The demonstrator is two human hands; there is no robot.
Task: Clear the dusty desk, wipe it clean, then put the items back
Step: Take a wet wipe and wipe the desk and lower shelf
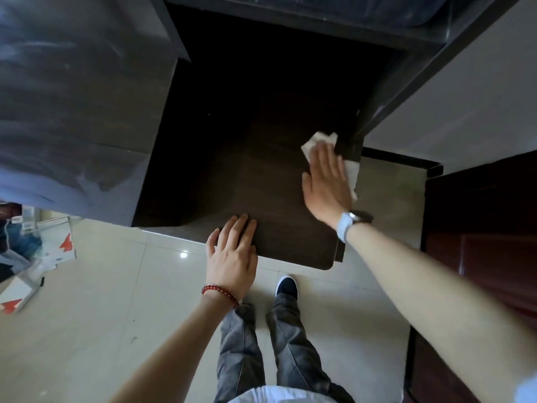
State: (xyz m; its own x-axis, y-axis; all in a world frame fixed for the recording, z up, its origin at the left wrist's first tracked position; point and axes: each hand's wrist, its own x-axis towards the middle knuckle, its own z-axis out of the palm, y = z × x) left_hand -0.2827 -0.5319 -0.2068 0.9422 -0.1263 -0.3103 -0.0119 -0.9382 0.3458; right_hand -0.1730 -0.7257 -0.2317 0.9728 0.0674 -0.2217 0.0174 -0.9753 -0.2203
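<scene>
so the right hand (pixel 327 181) is flat, fingers spread, pressing a white cloth (pixel 350 170) onto the dark desk (pixel 261 170) near its right edge, with cloth poking out above and right of the fingers. the left hand (pixel 232 254) lies open, palm down on the desk's front edge, gripping nothing. red bead bracelet (pixel 219 293) on the left wrist, a watch (pixel 353 222) on the right. boxes (pixel 43 257) sit on the tile floor (pixel 116 301) off left.

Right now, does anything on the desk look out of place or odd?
Nothing stands out. The dark desk is bare; the right hand presses a white cloth flat near its right edge, and the left hand rests on the front edge.
</scene>
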